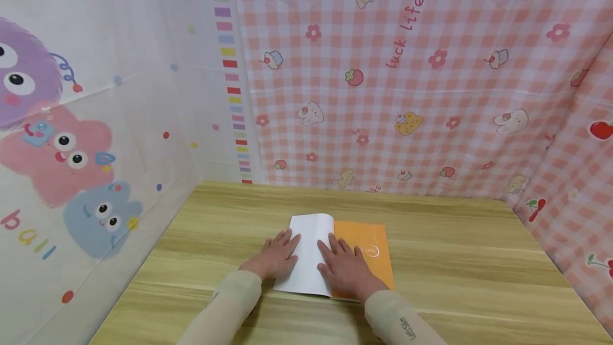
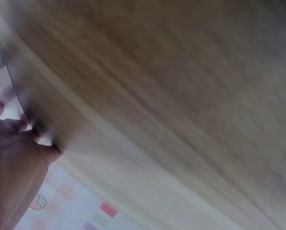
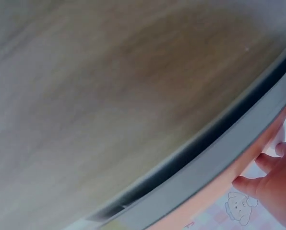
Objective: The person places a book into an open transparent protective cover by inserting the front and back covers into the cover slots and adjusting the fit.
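Observation:
An open book lies on the wooden table, its white page [image 1: 311, 233] spread to the left and an orange page or cover [image 1: 382, 265] with a white printed mark on the right. Fingers spread, my left hand [image 1: 274, 257] rests on the white page's left edge. My right hand [image 1: 346, 269] lies flat across the fold, fingertips on the white page and palm over the orange side, hiding part of both. In the right wrist view, the book's thick edge [image 3: 181, 194] shows beneath the fingers. The left wrist view catches the left hand [image 2: 16, 167] at its border.
The wood-grain table [image 1: 460, 260] extends on both sides of the book. A pink checked cloth [image 1: 383, 95] hangs behind it, and a white cloth with cartoon figures [image 1: 134, 137] hangs along the left. Another checked cloth [image 1: 584, 185] borders the right side.

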Available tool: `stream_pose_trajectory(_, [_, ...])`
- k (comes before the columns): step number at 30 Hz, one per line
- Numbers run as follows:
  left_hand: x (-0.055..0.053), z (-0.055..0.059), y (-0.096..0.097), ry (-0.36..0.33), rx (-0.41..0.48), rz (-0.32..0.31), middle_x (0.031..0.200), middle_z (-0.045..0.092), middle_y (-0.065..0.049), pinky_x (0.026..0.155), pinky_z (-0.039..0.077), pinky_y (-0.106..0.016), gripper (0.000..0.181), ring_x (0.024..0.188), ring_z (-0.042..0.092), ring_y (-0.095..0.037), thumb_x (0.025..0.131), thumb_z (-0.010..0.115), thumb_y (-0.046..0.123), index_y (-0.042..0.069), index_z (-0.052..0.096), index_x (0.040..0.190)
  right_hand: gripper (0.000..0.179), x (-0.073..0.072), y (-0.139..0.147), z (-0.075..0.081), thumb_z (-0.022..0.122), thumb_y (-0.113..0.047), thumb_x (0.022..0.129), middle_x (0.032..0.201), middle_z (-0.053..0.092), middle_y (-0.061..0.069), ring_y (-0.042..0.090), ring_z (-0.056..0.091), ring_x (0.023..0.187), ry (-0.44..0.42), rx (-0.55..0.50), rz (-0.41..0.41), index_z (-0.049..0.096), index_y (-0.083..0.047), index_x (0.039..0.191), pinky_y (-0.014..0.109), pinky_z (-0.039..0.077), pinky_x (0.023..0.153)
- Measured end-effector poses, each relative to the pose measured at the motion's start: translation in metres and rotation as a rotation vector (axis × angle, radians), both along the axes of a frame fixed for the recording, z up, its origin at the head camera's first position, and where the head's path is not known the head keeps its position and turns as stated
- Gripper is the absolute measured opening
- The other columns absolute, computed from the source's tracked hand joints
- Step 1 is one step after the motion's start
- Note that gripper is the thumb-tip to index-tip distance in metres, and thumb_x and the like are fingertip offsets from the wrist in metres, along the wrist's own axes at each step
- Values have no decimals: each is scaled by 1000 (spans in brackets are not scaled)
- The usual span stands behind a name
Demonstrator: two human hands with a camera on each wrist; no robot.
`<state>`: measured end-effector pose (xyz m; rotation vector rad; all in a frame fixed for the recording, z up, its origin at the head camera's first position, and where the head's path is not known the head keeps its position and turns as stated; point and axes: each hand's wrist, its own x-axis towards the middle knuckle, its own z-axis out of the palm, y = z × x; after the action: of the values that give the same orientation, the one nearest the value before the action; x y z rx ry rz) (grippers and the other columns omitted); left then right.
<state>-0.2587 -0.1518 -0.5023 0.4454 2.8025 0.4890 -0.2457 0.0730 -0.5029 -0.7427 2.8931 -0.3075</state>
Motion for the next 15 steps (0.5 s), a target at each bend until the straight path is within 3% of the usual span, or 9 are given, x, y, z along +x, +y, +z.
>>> stream_pose_trajectory(6, [1, 1, -1, -13, 13, -7, 164, 17, -13, 118, 10, -55, 57, 151, 11, -33, 105, 42, 32, 12, 30, 157, 59, 0, -8, -6, 40, -46, 104, 162, 23, 15, 40, 25, 145, 53, 40, 10, 34, -19, 156, 67, 21, 110])
stream_pose_trajectory(15, [2, 1, -2, 24, 33, -17, 163, 18, -18, 117, 12, -57, 59, 150, 13, -36, 104, 46, 30, 7, 31, 156, 60, 3, -8, 4, 41, -44, 104, 162, 22, 15, 38, 23, 146, 24, 7, 10, 32, -15, 156, 65, 20, 112])
